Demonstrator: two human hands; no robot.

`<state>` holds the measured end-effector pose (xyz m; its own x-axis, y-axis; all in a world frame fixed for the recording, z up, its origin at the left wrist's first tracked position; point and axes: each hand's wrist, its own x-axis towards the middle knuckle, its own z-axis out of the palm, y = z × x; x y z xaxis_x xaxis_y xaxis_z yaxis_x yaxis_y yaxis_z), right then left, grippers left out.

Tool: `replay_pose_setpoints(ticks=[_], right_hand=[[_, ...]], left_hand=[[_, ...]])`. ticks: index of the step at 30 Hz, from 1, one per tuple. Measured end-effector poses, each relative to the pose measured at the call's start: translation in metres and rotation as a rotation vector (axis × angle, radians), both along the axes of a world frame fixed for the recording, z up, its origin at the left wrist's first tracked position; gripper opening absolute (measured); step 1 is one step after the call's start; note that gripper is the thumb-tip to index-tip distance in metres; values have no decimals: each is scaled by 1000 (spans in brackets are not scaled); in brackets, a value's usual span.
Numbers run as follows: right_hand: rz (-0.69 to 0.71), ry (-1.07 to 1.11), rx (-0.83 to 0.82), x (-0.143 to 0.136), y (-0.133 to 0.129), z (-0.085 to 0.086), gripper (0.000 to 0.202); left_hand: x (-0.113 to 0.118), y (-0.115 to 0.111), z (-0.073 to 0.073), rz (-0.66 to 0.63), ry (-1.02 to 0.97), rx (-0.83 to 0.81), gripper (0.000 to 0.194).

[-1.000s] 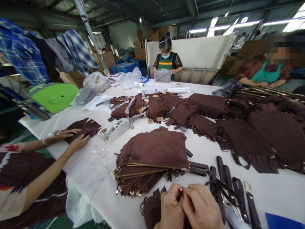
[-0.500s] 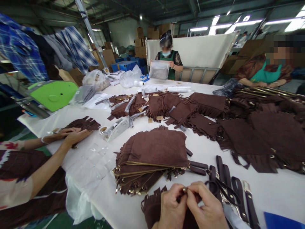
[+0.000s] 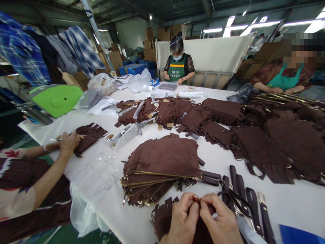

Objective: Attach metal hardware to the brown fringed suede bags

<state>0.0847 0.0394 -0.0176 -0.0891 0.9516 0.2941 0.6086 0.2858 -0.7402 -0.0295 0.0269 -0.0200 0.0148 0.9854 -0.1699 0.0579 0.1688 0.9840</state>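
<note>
At the near table edge, my left hand (image 3: 185, 217) and my right hand (image 3: 217, 217) are pinched close together, fingertips almost meeting. Between them a small shiny metal fitting (image 3: 196, 197) shows; its exact shape is mostly covered by my fingers. Beneath my hands lies a dark brown fringed pouch (image 3: 162, 220), partly hidden. Just beyond is a stack of brown fringed pouches (image 3: 167, 156) with gold zips. Dark brown wrist straps (image 3: 247, 200) with metal clasps lie to the right of my right hand.
A clear plastic bag (image 3: 104, 169) lies left of the stack, with a tape dispenser (image 3: 124, 135) behind it. More brown pouches (image 3: 274, 145) spread along the right and middle. A co-worker's hand (image 3: 68, 144) rests by a fringed piece at left. A blue sheet (image 3: 301, 234) lies near right.
My hands stay pinched in nearly the same place. The co-worker across the table has lowered a clear bag onto the table. The left co-worker's hand has pulled back from the fringed piece.
</note>
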Motion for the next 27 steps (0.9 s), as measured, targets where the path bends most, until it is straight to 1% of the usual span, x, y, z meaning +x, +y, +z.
replay_pose_setpoints(ticks=[3,8,12,17,22,27], right_hand=[[-17,-6,-20,1,-2,-1,18],[-5,-13,-15,1,-5,-2,17],[-13,31,-10,2,-6,-1,16],[44,89,-64,3,-3,8,8],[120,88,31,0,3,11,7],[177,108,31,-1,4,10,9]], left_hand=[[0,0,-2,26,-3,-19,15],[-2,0,-4,40,-147,-45,16],[-2,0,-4,47,-181,-53,15],[1,0,-2,20,-178,-33,13],[4,0,-4,46,-158,-12,18],[5,-3,-8,62,-147,-16,18]])
